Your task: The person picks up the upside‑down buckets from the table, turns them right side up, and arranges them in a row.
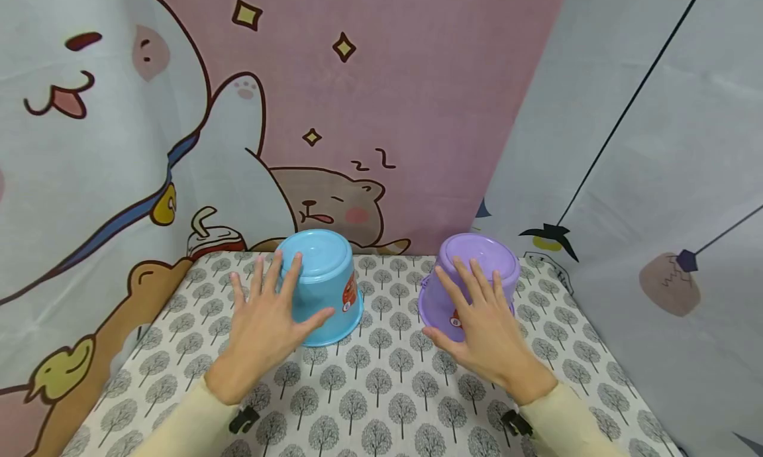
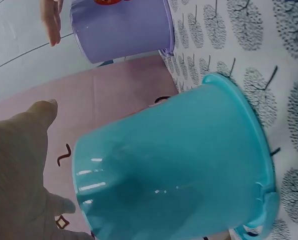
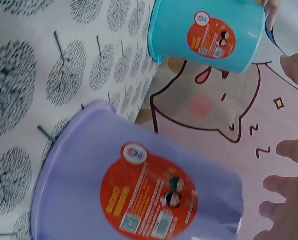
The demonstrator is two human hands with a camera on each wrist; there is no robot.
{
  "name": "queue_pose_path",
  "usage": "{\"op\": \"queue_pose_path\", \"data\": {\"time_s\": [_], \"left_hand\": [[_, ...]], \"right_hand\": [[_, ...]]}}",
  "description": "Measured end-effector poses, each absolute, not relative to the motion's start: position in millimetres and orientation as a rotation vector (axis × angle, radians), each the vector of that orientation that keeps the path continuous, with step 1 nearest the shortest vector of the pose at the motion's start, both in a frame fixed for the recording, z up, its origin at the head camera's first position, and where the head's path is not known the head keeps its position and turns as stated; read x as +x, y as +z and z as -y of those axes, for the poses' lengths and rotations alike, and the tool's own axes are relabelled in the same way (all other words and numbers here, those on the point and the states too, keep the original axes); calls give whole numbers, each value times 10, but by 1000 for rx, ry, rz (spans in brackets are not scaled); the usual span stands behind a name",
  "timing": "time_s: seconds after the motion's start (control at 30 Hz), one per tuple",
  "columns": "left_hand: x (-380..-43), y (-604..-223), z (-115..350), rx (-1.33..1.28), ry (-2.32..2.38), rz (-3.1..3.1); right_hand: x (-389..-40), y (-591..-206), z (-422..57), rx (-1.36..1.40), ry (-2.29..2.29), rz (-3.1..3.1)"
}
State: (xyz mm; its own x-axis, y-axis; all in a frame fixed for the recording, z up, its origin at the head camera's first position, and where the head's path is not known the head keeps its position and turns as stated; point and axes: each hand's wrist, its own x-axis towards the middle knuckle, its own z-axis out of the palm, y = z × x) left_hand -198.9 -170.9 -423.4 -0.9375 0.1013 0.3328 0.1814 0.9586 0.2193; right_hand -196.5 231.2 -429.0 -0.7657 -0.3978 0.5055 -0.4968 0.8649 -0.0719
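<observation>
Head view faces forward and down; close, tilted wrist views share both buckets.

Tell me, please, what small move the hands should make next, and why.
I would probably curl the left hand round the upturned blue bucket and the right hand round the upturned purple bucket, since each hand is spread close to its bucket and neither grips anything yet.
</observation>
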Motion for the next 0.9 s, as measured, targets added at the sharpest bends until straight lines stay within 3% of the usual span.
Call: {"op": "queue_pose_path", "data": {"time_s": [0.43, 0.9], "left_hand": [[-1936, -4441, 1975, -114, -452, 2834], [-1964, -4790, 2186, -79, -521, 2975]], "right_hand": [[-2159, -4410, -1908, 932, 406, 2513], [-2562, -4694, -1528, 980, 697, 2805]]}}
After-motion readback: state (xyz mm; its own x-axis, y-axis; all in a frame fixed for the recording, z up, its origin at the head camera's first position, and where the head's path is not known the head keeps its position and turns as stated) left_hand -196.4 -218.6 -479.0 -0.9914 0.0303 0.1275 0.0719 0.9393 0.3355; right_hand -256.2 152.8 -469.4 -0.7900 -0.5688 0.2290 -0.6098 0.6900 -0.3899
